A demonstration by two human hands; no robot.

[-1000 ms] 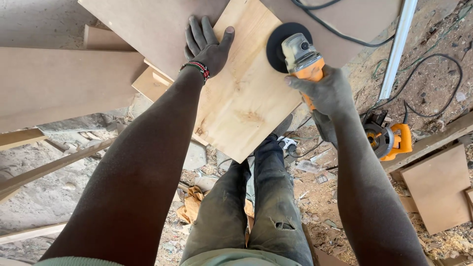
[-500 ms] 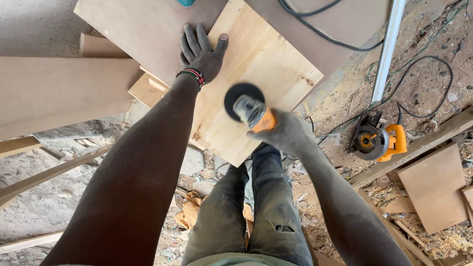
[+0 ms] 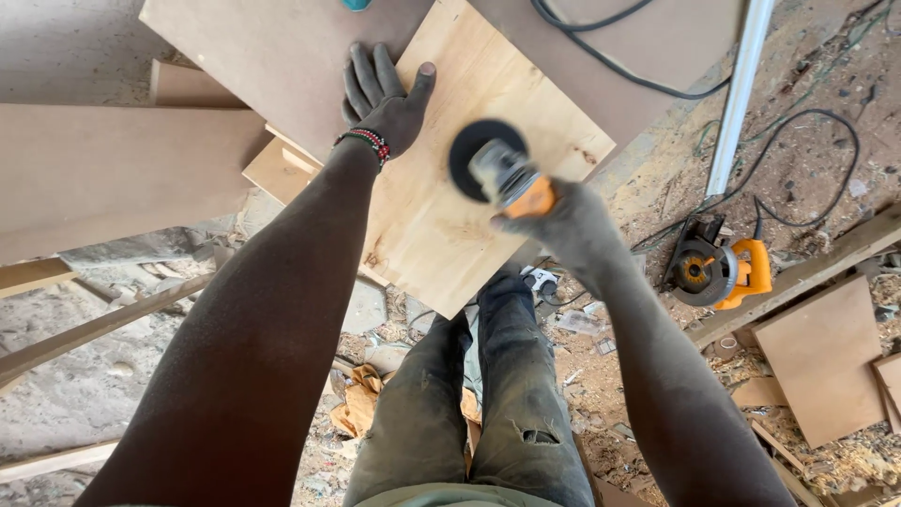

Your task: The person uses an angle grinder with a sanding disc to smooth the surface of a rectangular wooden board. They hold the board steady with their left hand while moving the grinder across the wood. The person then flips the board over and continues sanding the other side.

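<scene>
At twelve o'clock from the knees, across a brown board surface [image 3: 282, 56], lies a pale plywood panel [image 3: 469, 216], turned corner-on so its near corner overhangs toward six o'clock. Left hand [image 3: 387, 99] laid flat on the panel's edge at about ten o'clock of its middle, fingers [image 3: 361, 80] spread and pressing down, thumb splayed toward one o'clock, beaded bracelet [image 3: 366, 143] at the wrist. Right hand [image 3: 563, 225] wrapped tight round the orange body of an angle grinder [image 3: 507, 174], fingers curled shut on it; black sanding disc [image 3: 483, 150] seemingly resting on the panel just right of centre, blurred with motion.

Judged from the look: panel thin, stiff, fairly light, apt to skate or chatter under the disc unless pinned, so best held flat-palmed near an edge well apart from the disc, as seen. Overhanging corner likely springy. Grinder looks compact but weighty toward the head, dusty and probably slick; safest grip round the narrow body behind the head, clear of the disc and the trailing cable.

At three o'clock on the floor, an orange circular saw [image 3: 718, 270] among black cables [image 3: 798, 141], offcuts and sawdust.
</scene>
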